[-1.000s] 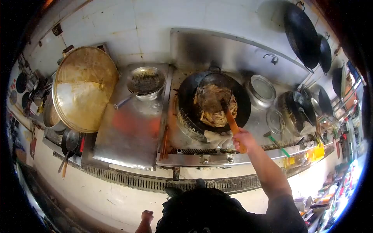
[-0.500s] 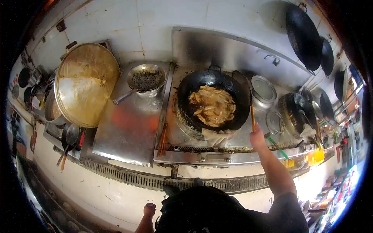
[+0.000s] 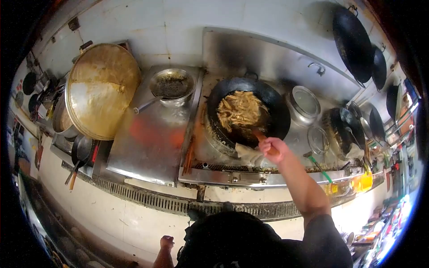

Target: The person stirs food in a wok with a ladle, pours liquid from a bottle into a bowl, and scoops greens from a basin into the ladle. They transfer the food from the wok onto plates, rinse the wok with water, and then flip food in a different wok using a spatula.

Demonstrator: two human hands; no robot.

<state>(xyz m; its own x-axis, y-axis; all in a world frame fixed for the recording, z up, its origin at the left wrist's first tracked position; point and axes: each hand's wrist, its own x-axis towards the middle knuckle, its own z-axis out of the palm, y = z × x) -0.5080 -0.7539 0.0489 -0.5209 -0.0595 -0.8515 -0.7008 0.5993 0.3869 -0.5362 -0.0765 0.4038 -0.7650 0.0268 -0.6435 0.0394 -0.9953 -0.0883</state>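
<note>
My right hand point(image 3: 273, 149) is closed round the wooden handle of a wok spatula point(image 3: 258, 134). Its dark head is down in the black wok point(image 3: 279, 114), hidden among the food and shadow. Brown strips of food point(image 3: 240, 108) lie heaped in the wok, with dark liquid beside them. A pale folded cloth point(image 3: 248, 154) hangs over the wok's near rim, just left of my right hand. Down by my left side, away from the stove, my left hand point(image 3: 166, 242) is curled into a loose fist, and nothing shows in it.
Left of the wok, a strainer point(image 3: 172, 85) rests over a metal bowl on the steel counter point(image 3: 147, 152). A large round lid point(image 3: 102, 91) leans farther left. To the right stand a lidded pot point(image 3: 305, 105) and another wok point(image 3: 335, 129). Black pans point(image 3: 351, 47) hang on the wall.
My right hand has moved left and swung the spatula from the wok's right rim down into the wok. The food has shifted toward the far left side of the wok. My left hand stays low.
</note>
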